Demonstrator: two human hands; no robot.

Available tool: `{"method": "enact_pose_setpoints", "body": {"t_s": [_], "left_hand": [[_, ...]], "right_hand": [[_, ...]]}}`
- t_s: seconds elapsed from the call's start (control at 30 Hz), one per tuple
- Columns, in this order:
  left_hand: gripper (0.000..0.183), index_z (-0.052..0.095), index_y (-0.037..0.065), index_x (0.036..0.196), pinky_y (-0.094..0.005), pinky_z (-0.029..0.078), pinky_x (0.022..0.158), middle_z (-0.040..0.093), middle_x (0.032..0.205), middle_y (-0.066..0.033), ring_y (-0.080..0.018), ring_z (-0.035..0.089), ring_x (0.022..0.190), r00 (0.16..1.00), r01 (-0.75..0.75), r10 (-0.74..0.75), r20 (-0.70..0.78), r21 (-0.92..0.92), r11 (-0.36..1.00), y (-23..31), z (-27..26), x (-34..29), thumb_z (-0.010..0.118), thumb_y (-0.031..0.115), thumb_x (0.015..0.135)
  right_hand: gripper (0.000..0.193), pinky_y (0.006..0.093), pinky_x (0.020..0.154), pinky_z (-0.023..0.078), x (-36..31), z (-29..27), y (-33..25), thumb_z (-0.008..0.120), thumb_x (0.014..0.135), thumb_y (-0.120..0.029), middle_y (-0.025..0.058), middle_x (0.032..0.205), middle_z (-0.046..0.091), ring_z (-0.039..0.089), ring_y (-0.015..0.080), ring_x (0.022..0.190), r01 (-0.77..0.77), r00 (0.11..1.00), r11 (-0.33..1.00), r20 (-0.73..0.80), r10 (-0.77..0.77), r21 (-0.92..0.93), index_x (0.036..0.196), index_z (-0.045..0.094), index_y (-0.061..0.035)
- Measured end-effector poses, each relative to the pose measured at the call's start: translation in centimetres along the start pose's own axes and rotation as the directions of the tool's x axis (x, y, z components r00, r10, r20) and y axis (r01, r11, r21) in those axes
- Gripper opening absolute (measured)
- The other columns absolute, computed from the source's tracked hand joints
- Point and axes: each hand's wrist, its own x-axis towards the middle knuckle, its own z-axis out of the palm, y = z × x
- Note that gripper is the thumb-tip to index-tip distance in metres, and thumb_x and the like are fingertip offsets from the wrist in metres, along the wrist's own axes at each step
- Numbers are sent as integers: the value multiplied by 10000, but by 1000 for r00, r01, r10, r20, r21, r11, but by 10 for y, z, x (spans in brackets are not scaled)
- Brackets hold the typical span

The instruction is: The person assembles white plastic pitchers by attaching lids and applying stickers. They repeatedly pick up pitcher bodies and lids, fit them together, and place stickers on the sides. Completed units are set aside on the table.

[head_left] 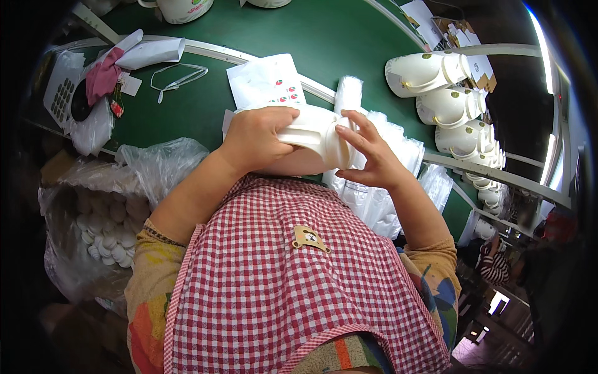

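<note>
A white plastic jug lies on its side in front of my apron, its handle facing up and its top end pointing right. My left hand wraps round the jug near the handle, with the fingertips at the handle's edge. At the top end, my right hand cups the round white lid with curved, parted fingers. Just beyond the jug lies a white sheet with small red and green stickers. Clear plastic bags are stacked beneath and beside my right hand.
Several white jugs stand in a row along the right, beyond a metal rail. At left, a plastic-lined box holds several white round parts. Pink cloth and a looped white strip lie on the green table.
</note>
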Motion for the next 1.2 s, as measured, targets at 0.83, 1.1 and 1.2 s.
{"method": "enact_pose_setpoints", "body": {"t_s": [0.83, 1.1, 1.2], "left_hand": [[415, 701, 45, 1038, -329, 554, 810, 687, 1091, -128, -268, 687, 933, 992, 120, -120, -25, -7, 993, -2, -1, 0, 787, 138, 643], [315, 697, 22, 913, -326, 555, 776, 690, 1082, -122, -258, 690, 913, 998, 64, -64, -19, 9, 998, 2, 0, 1, 792, 151, 642], [305, 697, 21, 902, -323, 554, 773, 690, 1081, -122, -259, 689, 910, 997, 82, -82, -6, 4, 997, 3, 2, 2, 791, 149, 641]], "right_hand": [[706, 513, 1056, 288, 4, -26, 9, 382, 916, -612, 207, 1188, 608, 549, 364, 1140, -533, 843, 843, 41, 536, -75, 1321, 525, -51], [615, 415, 994, 399, 11, -34, -6, 677, 764, -317, 182, 1247, 583, 529, 294, 1194, -134, 990, 910, -97, 105, -392, 1325, 534, -108], [799, 439, 944, 457, 18, -17, -14, 770, 693, -402, 185, 1340, 514, 478, 333, 1252, -75, 997, 989, 27, 79, -129, 1375, 474, -110]]}}
